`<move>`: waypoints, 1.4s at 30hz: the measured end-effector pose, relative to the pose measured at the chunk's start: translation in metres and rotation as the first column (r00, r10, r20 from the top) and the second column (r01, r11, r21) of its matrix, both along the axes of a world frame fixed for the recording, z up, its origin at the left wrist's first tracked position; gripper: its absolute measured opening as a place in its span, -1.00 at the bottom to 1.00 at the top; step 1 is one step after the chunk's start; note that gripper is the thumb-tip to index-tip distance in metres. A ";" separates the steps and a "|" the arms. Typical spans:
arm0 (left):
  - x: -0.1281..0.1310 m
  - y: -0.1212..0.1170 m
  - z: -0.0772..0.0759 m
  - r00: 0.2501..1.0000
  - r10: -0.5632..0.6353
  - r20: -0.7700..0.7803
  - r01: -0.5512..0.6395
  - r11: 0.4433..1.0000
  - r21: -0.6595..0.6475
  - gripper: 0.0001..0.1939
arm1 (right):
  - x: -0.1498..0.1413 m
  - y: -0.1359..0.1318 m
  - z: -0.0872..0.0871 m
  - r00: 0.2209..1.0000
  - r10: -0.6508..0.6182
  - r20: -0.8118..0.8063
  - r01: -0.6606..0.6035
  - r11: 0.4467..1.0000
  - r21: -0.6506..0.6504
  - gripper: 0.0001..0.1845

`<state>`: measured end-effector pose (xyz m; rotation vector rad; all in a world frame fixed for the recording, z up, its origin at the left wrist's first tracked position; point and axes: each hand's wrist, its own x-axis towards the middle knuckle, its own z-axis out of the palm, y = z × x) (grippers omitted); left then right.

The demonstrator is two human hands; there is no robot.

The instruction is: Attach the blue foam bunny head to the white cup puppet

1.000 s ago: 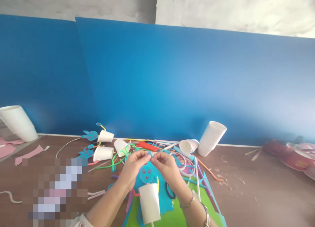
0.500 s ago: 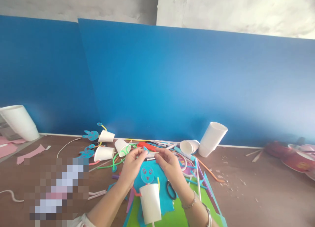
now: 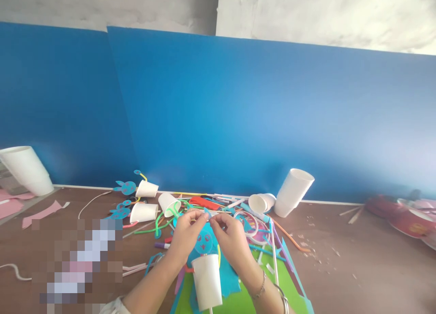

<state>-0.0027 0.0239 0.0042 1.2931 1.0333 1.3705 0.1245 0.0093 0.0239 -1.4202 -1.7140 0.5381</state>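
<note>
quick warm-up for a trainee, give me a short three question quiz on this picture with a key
1. True or false: the left hand pinches a small blue piece at its fingertips.

2. What colour is the sheet under the blue paper?
a) red
b) green
c) white

3. Fill the gap: in the picture, the blue disc with a drawn face appears just above a white ____.

Key: 1. true; 2. b; 3. cup
</note>
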 end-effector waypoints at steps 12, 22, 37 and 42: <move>0.001 -0.001 0.002 0.996 -0.053 0.066 0.054 0.999 -0.010 -0.65 | 0.002 0.003 -0.002 0.993 0.075 -0.087 -0.079 0.996 -0.048 -0.71; 0.000 -0.002 0.003 0.992 -0.093 0.088 0.094 0.996 -0.008 -0.62 | 0.004 0.003 -0.001 0.995 0.076 -0.057 -0.077 0.997 -0.014 -0.73; -0.002 -0.005 0.010 0.977 -0.121 0.178 0.141 0.984 -0.106 -0.60 | 0.006 0.006 0.001 0.999 0.032 -0.019 -0.031 0.999 0.024 -0.83; -0.012 0.002 0.011 0.998 -0.040 0.055 0.049 0.982 -0.182 -0.58 | 0.027 0.014 0.005 0.896 -0.176 0.407 0.192 0.981 0.002 -0.79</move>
